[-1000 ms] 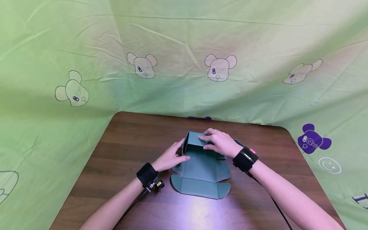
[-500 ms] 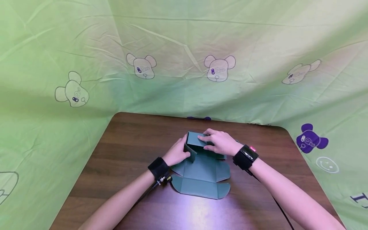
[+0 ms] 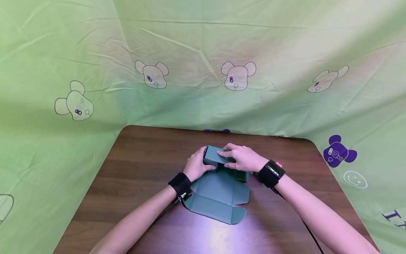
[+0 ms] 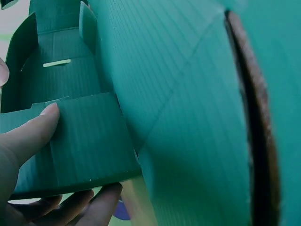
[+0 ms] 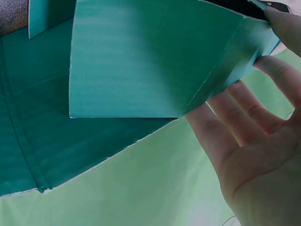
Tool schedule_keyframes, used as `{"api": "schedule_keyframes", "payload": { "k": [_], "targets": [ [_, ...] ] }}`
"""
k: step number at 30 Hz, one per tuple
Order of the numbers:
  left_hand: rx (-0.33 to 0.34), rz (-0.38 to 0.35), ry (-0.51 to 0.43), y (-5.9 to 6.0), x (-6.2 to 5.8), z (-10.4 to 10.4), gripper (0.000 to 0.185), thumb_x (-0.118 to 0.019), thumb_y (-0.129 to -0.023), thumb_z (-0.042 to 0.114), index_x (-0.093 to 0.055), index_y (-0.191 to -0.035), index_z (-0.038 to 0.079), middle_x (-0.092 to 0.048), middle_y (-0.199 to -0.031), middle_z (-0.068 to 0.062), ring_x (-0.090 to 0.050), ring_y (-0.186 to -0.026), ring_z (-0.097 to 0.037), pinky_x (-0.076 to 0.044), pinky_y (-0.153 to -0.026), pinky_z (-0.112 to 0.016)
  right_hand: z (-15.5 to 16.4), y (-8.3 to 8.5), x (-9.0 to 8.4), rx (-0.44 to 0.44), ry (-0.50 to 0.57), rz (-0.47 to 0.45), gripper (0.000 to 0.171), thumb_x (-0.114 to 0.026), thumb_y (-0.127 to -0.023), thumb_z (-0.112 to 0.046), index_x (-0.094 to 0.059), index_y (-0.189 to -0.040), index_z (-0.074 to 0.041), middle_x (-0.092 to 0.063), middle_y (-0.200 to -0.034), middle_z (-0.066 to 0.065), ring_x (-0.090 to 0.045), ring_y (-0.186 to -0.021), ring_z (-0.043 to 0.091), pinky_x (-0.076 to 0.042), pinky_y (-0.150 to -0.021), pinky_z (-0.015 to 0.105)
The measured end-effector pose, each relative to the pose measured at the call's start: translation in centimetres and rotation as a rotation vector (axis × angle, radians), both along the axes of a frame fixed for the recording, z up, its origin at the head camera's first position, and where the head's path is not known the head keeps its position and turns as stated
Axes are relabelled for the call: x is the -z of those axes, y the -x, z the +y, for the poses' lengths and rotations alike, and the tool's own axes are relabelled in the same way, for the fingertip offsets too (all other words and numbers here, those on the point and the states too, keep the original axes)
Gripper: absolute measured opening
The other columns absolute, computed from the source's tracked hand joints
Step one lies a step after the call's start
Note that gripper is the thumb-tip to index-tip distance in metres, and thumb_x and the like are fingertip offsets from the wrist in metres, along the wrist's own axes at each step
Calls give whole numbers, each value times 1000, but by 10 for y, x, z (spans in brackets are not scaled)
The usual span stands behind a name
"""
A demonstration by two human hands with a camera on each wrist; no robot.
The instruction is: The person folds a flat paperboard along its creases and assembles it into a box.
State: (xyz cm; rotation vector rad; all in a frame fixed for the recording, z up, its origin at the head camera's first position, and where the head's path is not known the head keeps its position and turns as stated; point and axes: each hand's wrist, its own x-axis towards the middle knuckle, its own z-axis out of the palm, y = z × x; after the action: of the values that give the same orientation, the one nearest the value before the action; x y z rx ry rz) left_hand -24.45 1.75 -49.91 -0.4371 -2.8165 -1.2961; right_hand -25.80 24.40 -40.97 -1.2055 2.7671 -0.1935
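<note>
A partly folded green cardboard box lies on the wooden table, its far end raised into a boxy shape and its near flaps flat. At the left of the raised part, my left hand grips a folded side wall; its thumb lies on the near face and the other fingers are behind, as the left wrist view shows. My right hand holds the raised part from the right. In the right wrist view, thumb and fingers of the right hand pinch a panel near its corner.
A brown wooden table extends around the box. Behind and beside it hangs a green cloth printed with bear heads. Black straps circle both wrists, with a cable trailing along the right forearm.
My left hand has moved right and taken hold of the left side wall, which is now folded in against the raised part. The flat flaps have turned slightly. My right hand stays nearly still.
</note>
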Motion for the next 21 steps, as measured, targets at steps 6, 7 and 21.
{"api": "schedule_keyframes", "payload": {
  "k": [6,7,21],
  "targets": [
    [11,-6,-7,2,-1,-1,88,-86,-83,29,-38,-153,5,-56,-141,-18,-60,-123,-33,-48,-102,-51,0,5,-3,-9,18,-20,55,-75,-93,-29,-59,-144,-14,-58,-136,15,-69,-99,25,-57,-85,44],
    [11,-6,-6,2,-1,-1,89,-86,-83,30,-38,-153,5,-56,-142,-19,-60,-123,-33,-48,-102,-51,0,5,-3,-8,20,-23,55,-75,-93,-29,-59,-144,-14,-58,-136,15,-69,-99,25,-57,-86,43],
    [-117,193,93,13,11,1,46,-80,-87,14,-58,-127,9,-71,-118,-12,-71,-96,-32,-57,-81,-48,-4,1,1,6,56,-59,54,-72,-95,-35,-59,-144,-16,-59,-136,13,-68,-102,24,-55,-87,41]
  ]
}}
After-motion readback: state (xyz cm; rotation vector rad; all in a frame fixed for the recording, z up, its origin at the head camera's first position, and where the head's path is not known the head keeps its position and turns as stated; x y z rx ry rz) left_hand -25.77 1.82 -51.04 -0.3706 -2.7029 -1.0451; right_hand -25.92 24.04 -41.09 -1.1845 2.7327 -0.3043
